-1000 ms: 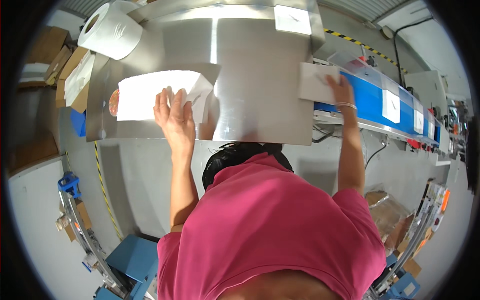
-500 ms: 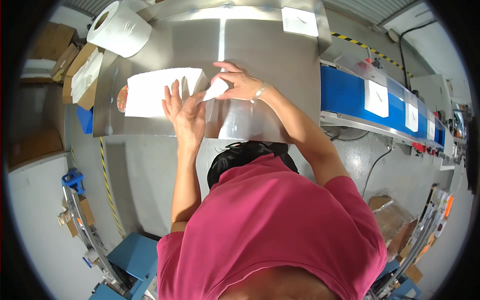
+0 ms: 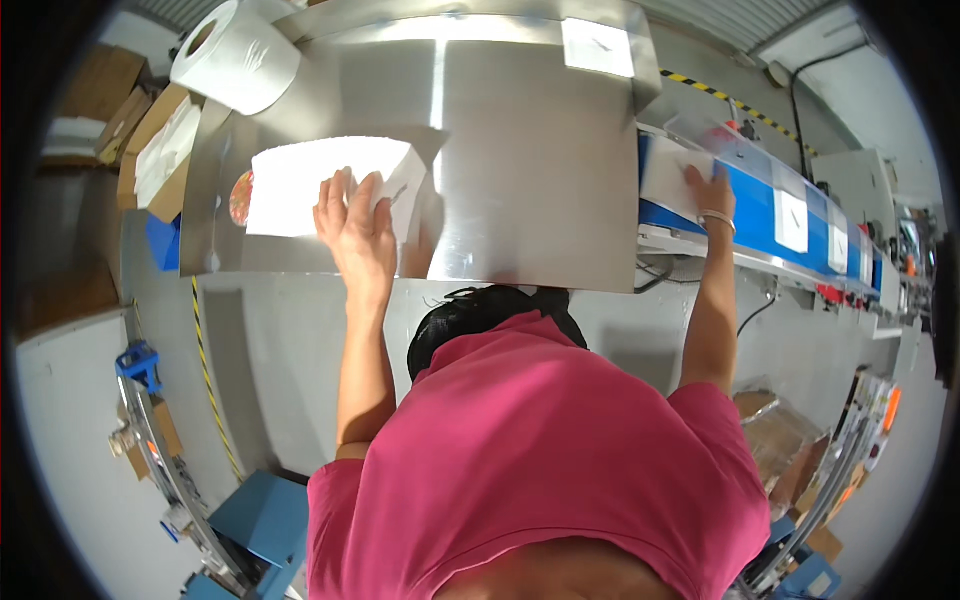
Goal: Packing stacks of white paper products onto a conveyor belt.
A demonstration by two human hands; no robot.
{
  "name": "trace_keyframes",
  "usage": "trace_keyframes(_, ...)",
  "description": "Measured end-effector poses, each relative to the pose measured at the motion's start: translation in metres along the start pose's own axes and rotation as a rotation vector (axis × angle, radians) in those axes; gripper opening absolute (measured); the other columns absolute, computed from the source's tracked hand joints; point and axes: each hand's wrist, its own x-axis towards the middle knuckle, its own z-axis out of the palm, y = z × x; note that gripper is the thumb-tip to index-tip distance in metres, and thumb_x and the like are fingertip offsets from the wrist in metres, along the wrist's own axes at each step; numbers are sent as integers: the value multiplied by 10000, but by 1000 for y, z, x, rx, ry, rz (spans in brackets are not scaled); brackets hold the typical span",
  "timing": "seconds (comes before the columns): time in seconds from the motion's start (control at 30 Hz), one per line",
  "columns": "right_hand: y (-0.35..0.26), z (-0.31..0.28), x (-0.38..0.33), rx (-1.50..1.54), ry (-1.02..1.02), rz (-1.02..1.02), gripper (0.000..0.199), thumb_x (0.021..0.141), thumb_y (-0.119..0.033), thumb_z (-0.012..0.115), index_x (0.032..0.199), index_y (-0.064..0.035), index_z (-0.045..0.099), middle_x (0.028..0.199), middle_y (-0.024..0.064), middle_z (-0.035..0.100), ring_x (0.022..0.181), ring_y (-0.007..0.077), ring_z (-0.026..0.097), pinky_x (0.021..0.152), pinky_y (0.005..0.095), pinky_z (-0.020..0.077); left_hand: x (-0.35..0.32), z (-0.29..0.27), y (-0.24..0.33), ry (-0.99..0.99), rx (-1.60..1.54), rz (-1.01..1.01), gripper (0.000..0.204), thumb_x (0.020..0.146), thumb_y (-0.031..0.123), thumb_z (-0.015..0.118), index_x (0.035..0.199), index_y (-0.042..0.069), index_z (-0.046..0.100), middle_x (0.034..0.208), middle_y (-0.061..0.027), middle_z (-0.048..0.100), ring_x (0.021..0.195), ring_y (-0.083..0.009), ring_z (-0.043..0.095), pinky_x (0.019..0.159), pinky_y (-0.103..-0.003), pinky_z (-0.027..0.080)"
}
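White cards sit at ten o'clock under the left hand, fingers apart. At two, the right hand pinches a blurry card.

Steel table under left hand, bright light streak on top, between hands. Grey floor on the body side of both hands. Yellow-black floor tape near-left of left hand; striped strip beyond right hand, ribbed panel farther out. Cardboard box well left of left hand.
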Motion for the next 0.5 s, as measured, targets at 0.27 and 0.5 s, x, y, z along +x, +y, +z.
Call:
trace_keyframes(0.27,-196,26,-87,583,-448,-972,621,728,-243,770,1266,-98,497,1212,134,564,1131,286,537,907,394,472,-6,5,-5,9,-20,-56,292,762,17,659,1012,166,677,1401,-181,393,1371,-403,241,1114,-542,104)
trace_keyframes(0.5,-297,53,-131,541,-436,-1287,490,780,-287,729,1203,-132,536,1348,134,426,1218,279,428,974,357,415,6,-3,-5,-73,-37,-51,419,767,149,709,1175,147,615,1464,-202,303,1397,-404,157,1118,-535,100)
